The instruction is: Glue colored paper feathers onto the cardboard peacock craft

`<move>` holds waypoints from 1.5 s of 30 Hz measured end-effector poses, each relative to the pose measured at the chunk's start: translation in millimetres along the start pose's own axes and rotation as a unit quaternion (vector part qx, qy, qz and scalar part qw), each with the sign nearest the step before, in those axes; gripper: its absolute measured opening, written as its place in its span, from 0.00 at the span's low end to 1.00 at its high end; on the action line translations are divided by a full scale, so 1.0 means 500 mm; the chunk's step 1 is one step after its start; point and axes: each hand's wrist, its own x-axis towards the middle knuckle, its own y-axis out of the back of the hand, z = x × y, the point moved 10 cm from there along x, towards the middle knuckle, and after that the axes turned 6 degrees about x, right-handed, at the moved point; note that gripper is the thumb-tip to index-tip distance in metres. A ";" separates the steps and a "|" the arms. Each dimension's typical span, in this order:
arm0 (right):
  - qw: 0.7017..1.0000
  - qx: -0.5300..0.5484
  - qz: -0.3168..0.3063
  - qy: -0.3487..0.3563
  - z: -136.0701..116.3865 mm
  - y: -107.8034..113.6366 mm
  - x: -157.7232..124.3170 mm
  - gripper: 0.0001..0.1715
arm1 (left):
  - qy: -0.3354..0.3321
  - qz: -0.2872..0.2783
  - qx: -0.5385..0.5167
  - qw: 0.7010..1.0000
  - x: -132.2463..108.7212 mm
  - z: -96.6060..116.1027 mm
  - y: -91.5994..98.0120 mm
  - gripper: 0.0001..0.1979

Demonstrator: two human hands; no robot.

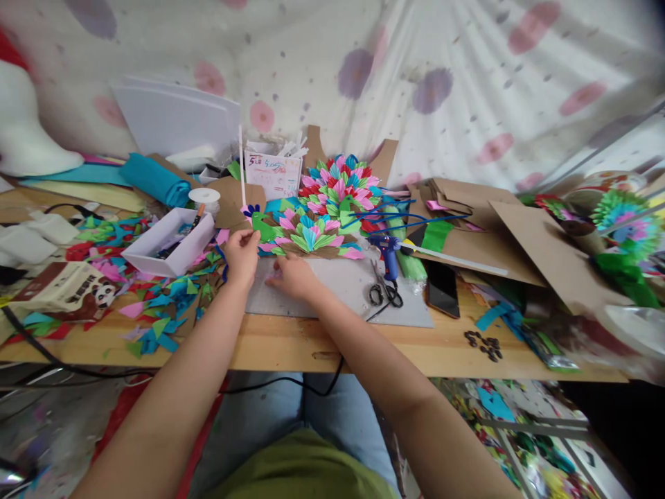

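My left hand [242, 254] is closed, its fingertips pinching the edge of a green paper bird [264, 229] with a dark blue crest. Beside the bird lies a cardboard-backed piece covered in pleated paper fans [312, 234] in green, pink and blue. My right hand [294, 276] is at the near edge of that piece, thumb and fingers apart, with nothing visible in it. Behind it stands a second fan-covered piece [337, 186] with red, pink, green and blue pleats. Both hands are over a grey board [332, 294].
Right of my hands lie a blue glue gun [388, 253], black-handled scissors [378, 284], a phone [442, 290] and cardboard sheets [551, 249]. On the left are a white box [158, 253] and many coloured paper scraps [171, 305]. A black cable [291, 380] hangs along the table's front.
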 end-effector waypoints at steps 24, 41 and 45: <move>0.954 0.281 0.092 0.056 0.066 0.157 0.025 0.10 | 0.103 -0.159 0.014 0.982 -0.069 -0.035 -0.087 0.08; 0.986 0.123 0.074 0.085 0.008 0.151 0.024 0.15 | 0.119 -0.152 -0.005 0.981 -0.064 -0.039 -0.082 0.08; 0.987 0.115 0.069 0.090 0.007 0.151 0.021 0.15 | 0.122 -0.151 -0.011 0.981 -0.064 -0.037 -0.082 0.08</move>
